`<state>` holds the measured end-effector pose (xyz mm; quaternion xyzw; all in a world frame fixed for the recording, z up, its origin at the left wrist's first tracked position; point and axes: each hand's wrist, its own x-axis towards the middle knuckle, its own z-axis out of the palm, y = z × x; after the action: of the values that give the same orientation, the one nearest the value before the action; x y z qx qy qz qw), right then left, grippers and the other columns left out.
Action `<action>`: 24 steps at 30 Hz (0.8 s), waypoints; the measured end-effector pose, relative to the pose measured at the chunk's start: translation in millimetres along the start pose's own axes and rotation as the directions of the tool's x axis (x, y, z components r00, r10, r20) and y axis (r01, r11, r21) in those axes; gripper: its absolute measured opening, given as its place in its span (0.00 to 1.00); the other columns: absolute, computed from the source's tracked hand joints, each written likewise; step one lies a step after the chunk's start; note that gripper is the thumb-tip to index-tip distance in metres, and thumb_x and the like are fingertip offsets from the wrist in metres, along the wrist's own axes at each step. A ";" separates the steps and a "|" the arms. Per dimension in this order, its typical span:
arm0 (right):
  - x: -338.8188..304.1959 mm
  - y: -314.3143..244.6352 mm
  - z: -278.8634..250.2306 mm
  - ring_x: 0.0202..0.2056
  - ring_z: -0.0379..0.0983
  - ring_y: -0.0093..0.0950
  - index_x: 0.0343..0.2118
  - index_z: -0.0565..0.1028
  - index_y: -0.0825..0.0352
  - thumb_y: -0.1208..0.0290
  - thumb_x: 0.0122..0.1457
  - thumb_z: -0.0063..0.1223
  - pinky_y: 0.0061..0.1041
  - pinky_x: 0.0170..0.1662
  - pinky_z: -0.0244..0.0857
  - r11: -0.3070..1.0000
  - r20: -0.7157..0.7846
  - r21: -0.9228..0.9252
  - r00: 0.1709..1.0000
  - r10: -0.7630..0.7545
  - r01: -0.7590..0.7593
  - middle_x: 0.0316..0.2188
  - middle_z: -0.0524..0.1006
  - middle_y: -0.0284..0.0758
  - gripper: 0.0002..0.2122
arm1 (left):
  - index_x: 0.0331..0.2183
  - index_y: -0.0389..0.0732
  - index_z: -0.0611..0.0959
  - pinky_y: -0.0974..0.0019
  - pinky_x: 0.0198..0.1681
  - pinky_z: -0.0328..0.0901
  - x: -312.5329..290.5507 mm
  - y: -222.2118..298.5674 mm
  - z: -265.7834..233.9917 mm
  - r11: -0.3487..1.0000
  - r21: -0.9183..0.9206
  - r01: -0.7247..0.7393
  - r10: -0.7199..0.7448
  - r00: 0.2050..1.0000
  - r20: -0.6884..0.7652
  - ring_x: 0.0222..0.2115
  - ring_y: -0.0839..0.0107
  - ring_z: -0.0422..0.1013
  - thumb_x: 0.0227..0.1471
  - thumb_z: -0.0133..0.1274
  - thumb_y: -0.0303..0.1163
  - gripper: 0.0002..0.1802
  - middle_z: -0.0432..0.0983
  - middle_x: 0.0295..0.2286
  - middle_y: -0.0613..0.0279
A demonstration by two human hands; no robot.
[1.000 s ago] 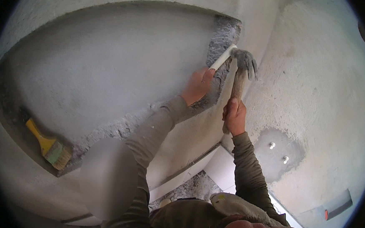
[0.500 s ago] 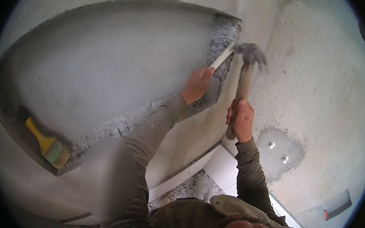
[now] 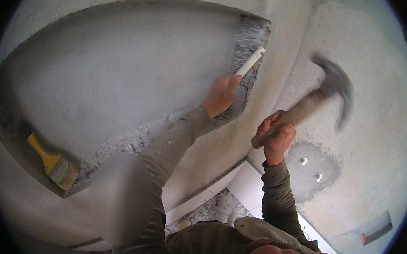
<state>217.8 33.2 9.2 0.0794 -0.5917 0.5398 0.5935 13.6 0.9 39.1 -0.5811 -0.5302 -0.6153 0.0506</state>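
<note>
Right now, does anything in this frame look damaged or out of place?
Yes. The plaster is broken away to rough grey patches at the recess corner, where the left hand holds a white chisel. Rubble lies along the ledge. The right hand holds a motion-blurred hammer.

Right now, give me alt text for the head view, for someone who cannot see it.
A person's left hand holds a white chisel against a rough corner of a plastered wall niche, while the right hand swings a motion-blurred hammer. A yellow-handled brush lies on the niche ledge.
</note>
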 end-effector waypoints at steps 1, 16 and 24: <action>1.2 0.8 4.2 0.18 0.67 0.26 0.30 0.69 0.69 0.57 0.64 0.41 0.26 0.21 0.62 0.986 -0.033 0.147 0.996 -0.080 0.084 0.17 0.70 0.34 0.17 | 0.27 0.34 0.74 0.60 0.27 0.57 2.0 -2.9 1.8 1.000 -0.002 0.003 -0.003 1.000 0.005 0.22 0.71 0.60 0.63 0.39 0.52 0.29 0.63 0.18 0.61; 13.7 47.1 -35.3 0.18 0.67 0.24 0.30 0.69 0.69 0.53 0.65 0.46 0.26 0.21 0.63 0.820 0.035 -0.573 0.999 0.028 -0.003 0.17 0.69 0.31 0.19 | 0.26 0.35 0.72 0.60 0.26 0.56 2.8 5.8 5.6 0.998 0.012 0.055 -0.055 0.998 0.011 0.22 0.71 0.57 0.64 0.40 0.51 0.28 0.62 0.18 0.61; 6.2 1.2 -12.0 0.17 0.66 0.25 0.30 0.69 0.68 0.51 0.66 0.39 0.25 0.21 0.62 0.999 -0.057 -0.005 0.998 0.034 -0.034 0.16 0.69 0.33 0.21 | 0.24 0.36 0.73 0.60 0.26 0.56 2.7 1.0 8.2 1.000 0.002 0.023 -0.023 0.999 -0.041 0.22 0.72 0.58 0.62 0.41 0.54 0.29 0.63 0.18 0.62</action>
<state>222.6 45.9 10.0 0.0519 -0.5774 0.5501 0.6011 18.8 7.9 39.9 -0.5622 -0.5366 -0.6269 0.0550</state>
